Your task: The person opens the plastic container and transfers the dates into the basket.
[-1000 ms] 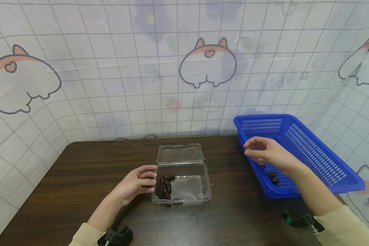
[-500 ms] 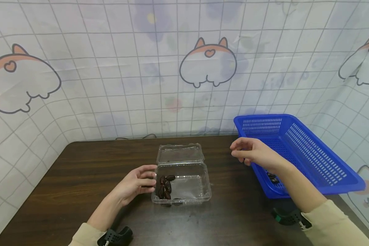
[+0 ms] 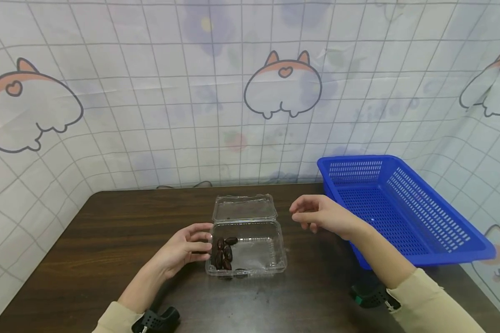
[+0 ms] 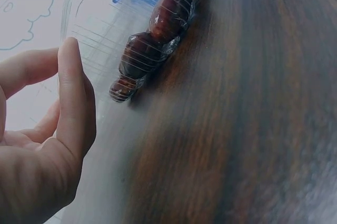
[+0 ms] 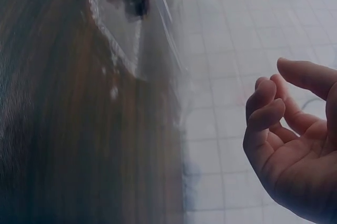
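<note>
A clear plastic clamshell box [image 3: 256,252] stands on the dark wooden table with its lid [image 3: 244,208] tipped back. Several shiny brown dates [image 3: 227,253] lie along its left side; through the box wall the left wrist view shows a few dates [image 4: 167,17] up close. My left hand [image 3: 183,252] rests against the left side of the box, fingers extended. To the right of the box, my right hand [image 3: 322,216] hovers over the table with loosely bent fingers. In the right wrist view no object shows between the right hand's thumb and fingers [image 5: 268,116].
A blue slotted plastic basket [image 3: 404,203] stands at the right, partly behind the right forearm. A white gridded sheet with cartoon prints [image 3: 171,92] covers the wall behind the wooden table [image 3: 121,231].
My right hand has moved left from over the basket's near-left edge to the space between basket and box. The left hand and the box have stayed in place.
</note>
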A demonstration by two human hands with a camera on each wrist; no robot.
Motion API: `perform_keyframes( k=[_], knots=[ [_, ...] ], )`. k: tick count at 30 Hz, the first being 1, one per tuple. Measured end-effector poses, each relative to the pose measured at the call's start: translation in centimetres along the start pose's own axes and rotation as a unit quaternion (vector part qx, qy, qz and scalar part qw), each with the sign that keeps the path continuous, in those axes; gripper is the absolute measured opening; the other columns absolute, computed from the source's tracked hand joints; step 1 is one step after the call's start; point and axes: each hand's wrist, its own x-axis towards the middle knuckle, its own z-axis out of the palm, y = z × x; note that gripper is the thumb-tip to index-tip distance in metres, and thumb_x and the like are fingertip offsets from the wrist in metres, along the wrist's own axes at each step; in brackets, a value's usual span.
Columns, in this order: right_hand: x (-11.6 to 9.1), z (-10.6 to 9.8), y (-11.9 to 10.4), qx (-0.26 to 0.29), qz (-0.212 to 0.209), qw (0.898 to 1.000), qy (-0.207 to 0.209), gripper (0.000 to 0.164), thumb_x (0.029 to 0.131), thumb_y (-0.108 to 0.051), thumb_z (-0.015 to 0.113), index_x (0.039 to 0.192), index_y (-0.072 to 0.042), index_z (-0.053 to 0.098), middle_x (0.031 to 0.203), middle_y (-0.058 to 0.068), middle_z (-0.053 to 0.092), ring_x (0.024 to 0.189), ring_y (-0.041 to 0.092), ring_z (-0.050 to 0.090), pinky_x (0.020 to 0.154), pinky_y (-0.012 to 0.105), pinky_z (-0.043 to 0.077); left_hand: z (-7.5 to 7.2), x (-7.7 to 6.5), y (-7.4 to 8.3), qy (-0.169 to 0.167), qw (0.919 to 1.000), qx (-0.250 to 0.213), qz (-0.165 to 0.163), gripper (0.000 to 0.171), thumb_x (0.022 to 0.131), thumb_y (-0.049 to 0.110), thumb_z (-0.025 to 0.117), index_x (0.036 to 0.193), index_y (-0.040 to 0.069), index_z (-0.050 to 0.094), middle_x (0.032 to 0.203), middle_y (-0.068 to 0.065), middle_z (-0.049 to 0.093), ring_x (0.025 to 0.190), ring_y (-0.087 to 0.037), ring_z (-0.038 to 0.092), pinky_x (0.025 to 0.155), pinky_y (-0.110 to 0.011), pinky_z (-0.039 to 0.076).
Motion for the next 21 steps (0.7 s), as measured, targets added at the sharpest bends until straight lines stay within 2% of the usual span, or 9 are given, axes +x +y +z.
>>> perform_keyframes(
  k=[7, 12, 15, 21],
  knots=[
    [1.0, 1.5, 0.2, 0.014, 0.000, 1.000, -0.027, 0.029, 0.099, -0.018, 0.070, 0.121, 0.000, 0.066, 0.098, 0.015, 0.066, 0.085, 0.039, 0.061, 0.057, 0.032, 0.053, 0.0, 0.1, -0.1, 0.001, 1.0000, 0.000, -0.002, 0.063, 0.098, 0.001, 0.068, 0.152, -0.003, 0.038, 0.124, -0.017, 0.054, 0.089, -0.018, 0.064, 0.082, -0.035, 0.061],
    [1.6, 2.5, 0.3, 0.016, -0.002, 0.999, -0.044, 0.030, 0.099, -0.019, 0.070, 0.123, 0.000, 0.067, 0.106, 0.026, 0.066, 0.088, 0.045, 0.062, 0.055, 0.032, 0.054, 0.0, 0.2, 0.0, 0.003, 1.0000, 0.000, -0.004, 0.062, 0.098, 0.001, 0.067, 0.153, -0.002, 0.038, 0.124, -0.017, 0.053, 0.089, -0.018, 0.064, 0.082, -0.034, 0.061],
    [2.0, 3.1, 0.4, 0.018, -0.002, 0.998, -0.054, 0.028, 0.100, -0.019, 0.070, 0.123, -0.004, 0.068, 0.109, 0.028, 0.065, 0.088, 0.042, 0.064, 0.057, 0.036, 0.057, 0.0, 0.2, 0.0, 0.003, 1.0000, 0.000, -0.004, 0.063, 0.098, 0.002, 0.068, 0.153, -0.002, 0.038, 0.125, -0.018, 0.053, 0.090, -0.018, 0.064, 0.082, -0.035, 0.061],
    [2.6, 4.3, 0.4, 0.020, 0.000, 0.997, -0.075, 0.033, 0.100, -0.020, 0.070, 0.127, -0.003, 0.067, 0.114, 0.017, 0.068, 0.089, 0.031, 0.068, 0.068, 0.054, 0.061, -0.1, 0.2, -0.1, -0.001, 1.0000, -0.001, -0.002, 0.063, 0.098, 0.001, 0.067, 0.153, -0.002, 0.037, 0.123, -0.016, 0.054, 0.089, -0.018, 0.063, 0.082, -0.034, 0.061]
  ],
)
